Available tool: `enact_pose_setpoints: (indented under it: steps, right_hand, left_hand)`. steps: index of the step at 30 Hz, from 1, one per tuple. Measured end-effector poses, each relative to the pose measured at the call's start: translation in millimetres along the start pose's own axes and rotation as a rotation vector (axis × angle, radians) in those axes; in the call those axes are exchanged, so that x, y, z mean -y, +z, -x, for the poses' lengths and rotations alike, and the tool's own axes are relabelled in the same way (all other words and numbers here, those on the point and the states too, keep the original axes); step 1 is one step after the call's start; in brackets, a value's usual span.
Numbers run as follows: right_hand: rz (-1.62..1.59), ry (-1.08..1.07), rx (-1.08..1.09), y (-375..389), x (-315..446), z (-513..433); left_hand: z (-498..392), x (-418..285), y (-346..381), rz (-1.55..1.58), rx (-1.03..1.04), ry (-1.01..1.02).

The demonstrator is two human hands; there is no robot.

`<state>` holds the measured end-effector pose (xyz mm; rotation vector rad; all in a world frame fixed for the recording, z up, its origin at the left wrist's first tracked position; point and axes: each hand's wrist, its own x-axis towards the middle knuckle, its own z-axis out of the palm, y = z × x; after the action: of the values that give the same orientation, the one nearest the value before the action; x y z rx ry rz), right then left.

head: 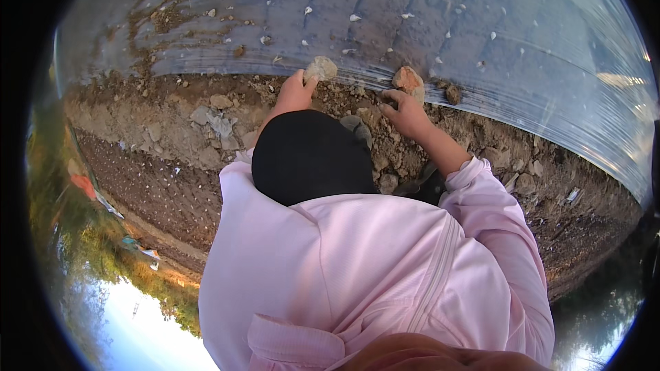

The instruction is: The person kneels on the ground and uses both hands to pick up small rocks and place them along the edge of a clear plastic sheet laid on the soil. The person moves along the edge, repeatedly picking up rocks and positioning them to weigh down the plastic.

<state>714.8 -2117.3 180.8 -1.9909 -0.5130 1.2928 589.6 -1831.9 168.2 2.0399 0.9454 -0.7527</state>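
Note:
My left hand (pixel 296 94) grips a pale rough stone (pixel 320 68), the thumb on its near side. The stone rests on the edge of a clear plastic mulch film (pixel 247 64) spread over a soil bed. My right hand (pixel 409 116) is over the loose soil beside the film's edge, its thumb and index finger apart and nothing visible between them. Just beyond it, a reddish stone (pixel 408 81) lies on the film edge, with a brown clod (pixel 452 95) to its right. Pale garlic cloves (pixel 355 18) show in rows at the film-covered bed.
A strip of lumpy earth (pixel 392 149) with stones runs along the film. Crumpled plastic scrap (pixel 221 124) lies among the stones at left. A shoe (pixel 357 128) shows beside my black-clad knee (pixel 312 159). Behind at left is another soil bed (pixel 154 180) dotted with white pieces.

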Motion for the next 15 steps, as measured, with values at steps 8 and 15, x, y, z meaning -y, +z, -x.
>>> enact_pose_setpoints:
  steps: [8, 15]
  right_hand:
    - [0.22, 0.114, 0.027, -10.6, -32.2, 35.7]
    - [0.29, 0.106, 0.001, -14.6, -42.7, 41.5]
  left_hand:
    - [-30.0, 12.8, 14.5, -0.541, 0.087, -0.034]
    - [-25.6, -14.1, -2.2, -0.563, 0.044, -0.077]
